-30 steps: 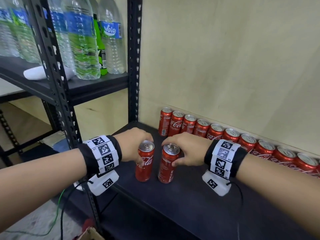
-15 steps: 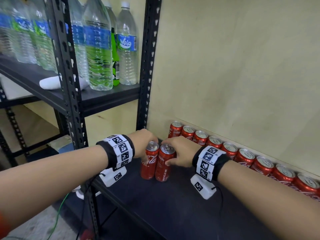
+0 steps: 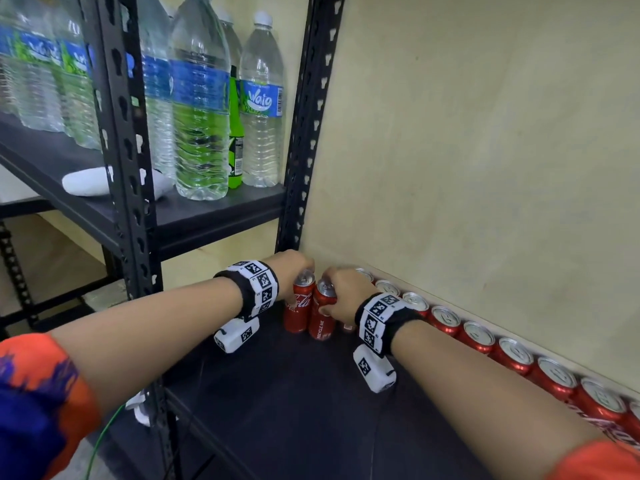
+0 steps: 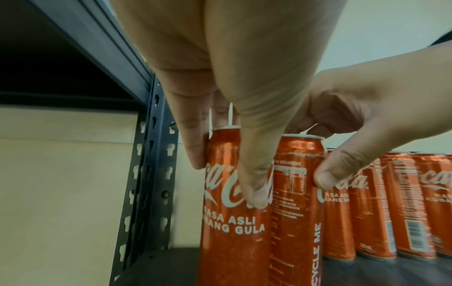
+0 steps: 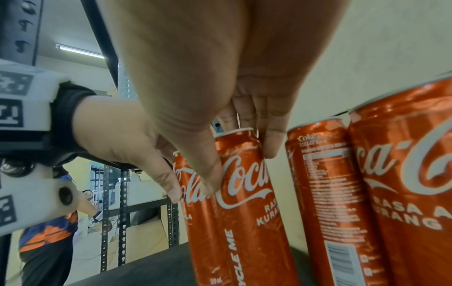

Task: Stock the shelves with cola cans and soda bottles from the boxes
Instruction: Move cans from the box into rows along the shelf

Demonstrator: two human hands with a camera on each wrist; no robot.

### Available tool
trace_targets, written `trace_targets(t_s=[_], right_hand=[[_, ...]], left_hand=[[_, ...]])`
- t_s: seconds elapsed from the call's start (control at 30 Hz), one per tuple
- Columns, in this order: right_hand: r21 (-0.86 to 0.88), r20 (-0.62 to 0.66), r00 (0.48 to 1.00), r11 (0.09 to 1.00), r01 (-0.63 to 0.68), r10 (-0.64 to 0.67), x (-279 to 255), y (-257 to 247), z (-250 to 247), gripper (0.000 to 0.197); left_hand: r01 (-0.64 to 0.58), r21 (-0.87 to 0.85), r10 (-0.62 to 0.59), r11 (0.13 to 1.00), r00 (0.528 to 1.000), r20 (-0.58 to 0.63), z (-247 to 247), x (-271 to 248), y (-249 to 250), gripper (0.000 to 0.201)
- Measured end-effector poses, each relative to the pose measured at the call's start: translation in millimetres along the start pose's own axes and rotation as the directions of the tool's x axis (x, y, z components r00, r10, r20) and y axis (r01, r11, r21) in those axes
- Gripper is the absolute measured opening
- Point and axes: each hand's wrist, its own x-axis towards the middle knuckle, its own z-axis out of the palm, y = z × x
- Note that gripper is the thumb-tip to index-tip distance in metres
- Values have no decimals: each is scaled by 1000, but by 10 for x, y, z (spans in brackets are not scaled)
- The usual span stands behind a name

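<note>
Head view: both hands reach to the back left corner of the lower black shelf (image 3: 294, 393). The left hand (image 3: 292, 268) grips the top of one red Coca-Cola can, the left can (image 3: 298, 308); thumb and fingers curl round its upper rim. The right hand (image 3: 346, 296) grips the top of a second, the right can (image 3: 323, 311), in the same way. The two cans stand upright on the shelf board, side by side and touching, just in front of the near end of a row of cans (image 3: 512, 355) that lines the beige back wall (image 3: 485, 150).

Left wrist view: the left can (image 4: 232, 212) shows the white script "Coca-Cola" and, below it, "RASA ASLI KURANG GULA", partly covered by the thumb. The right can (image 4: 296, 203) shows a panel of fine print too small to read and, running vertically, "CYCLE ME", the first letters cut off.

Right wrist view: the right can (image 5: 247, 193) shows the "Coca-Cola" script, fragments "RAS" and "KURA", and the vertical "CYCLE ME". The cans of the row just beside it bear the same script, a barcode and "Coke" above fine print.

Upper shelf, head view: clear water bottles (image 3: 261, 105) with blue and green labels, one reading what looks like "Waig", stand upright beside a green bottle (image 3: 234, 133) whose label cannot be read. A white object (image 3: 88, 181) lies on that shelf behind the black perforated upright (image 3: 121, 133).
</note>
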Motion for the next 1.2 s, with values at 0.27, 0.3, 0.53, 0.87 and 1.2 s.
trace_targets(t_s=[0.27,0.3,0.53,0.87,1.2], right_hand=[[-119,-82,996,993,-26,16,212,14,126,59],[-155,-97,995,987,-36,21,234,17,149,60],[-342,-238,966,922,-179,99,309,28,310,57],[-360,-287,942,891,-275,175,388,80,378,60],[-211,-255,953,952,-222,166,301,89,314,74]], left_hand=[[-56,-76,48,996,994,-103,74,233,-146,68],[-65,-92,54,994,992,-114,90,266,-160,68],[-129,-166,105,978,983,-150,184,475,-249,76],[-147,-96,133,984,981,-139,221,622,-219,56],[-102,-99,77,990,970,-231,326,569,-230,72]])
